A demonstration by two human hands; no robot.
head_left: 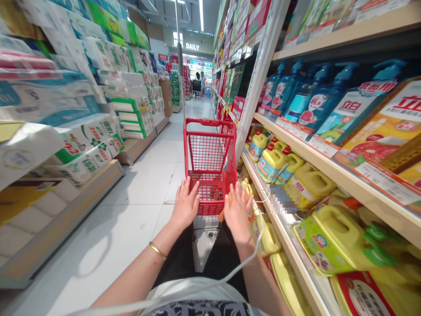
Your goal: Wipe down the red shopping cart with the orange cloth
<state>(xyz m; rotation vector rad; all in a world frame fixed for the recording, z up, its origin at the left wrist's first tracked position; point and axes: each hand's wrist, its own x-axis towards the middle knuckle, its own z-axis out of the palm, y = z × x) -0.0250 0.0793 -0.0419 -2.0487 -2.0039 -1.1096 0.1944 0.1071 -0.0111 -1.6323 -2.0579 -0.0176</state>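
Observation:
A red plastic shopping cart (210, 123) with mesh sides stands in front of me in the aisle. My left hand (187, 201) is stretched out by its near left corner, fingers apart and palm down, holding nothing. On the other side, my right hand (238, 206) is spread in the same way by the near right corner, close to the shelf. A small orange part (221, 215) shows beside the right hand; I cannot tell what it belongs to. Whether the palms touch the cart is hidden. A white cable (243, 263) passes over my right forearm towards the shelf.
Tissue packs (88, 140) are stacked along the left side. On the right, a shelf (329, 162) holds blue pump bottles (315, 103), with yellow detergent jugs (332, 237) below. A blurred-out dark object (286, 198) lies on the lower shelf. Two people are far ahead.

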